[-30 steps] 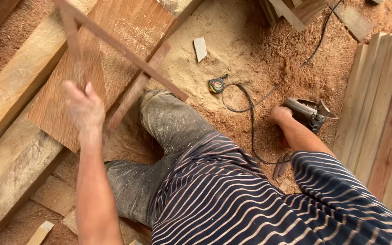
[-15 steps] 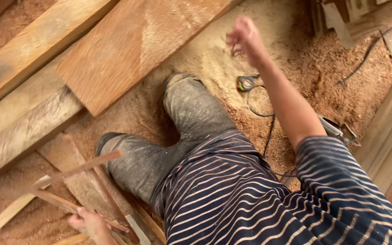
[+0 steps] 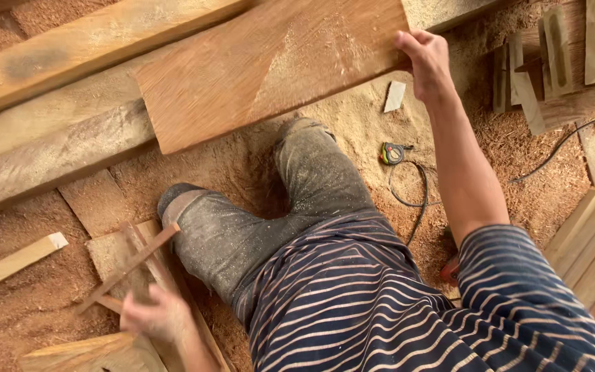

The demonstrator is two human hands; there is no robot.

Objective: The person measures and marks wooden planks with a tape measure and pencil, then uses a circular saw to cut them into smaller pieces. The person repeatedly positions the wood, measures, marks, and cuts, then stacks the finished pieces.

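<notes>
Right hand (image 3: 427, 63) outstretched, gripping board (image 3: 270, 69) edge, left hand (image 3: 153, 318) clasping wooden triangle (image 3: 129, 269)

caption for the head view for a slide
Kneeling in sawdust, right hand grips a wide reddish board's corner; left hand holds a wooden square.

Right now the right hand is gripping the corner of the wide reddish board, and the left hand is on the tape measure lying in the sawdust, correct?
Not quite. The right hand does grip the corner of the wide reddish board, but the left hand is on a frame of thin wooden strips, low at the left. The tape measure lies untouched in the sawdust, as the head view shows.
</notes>
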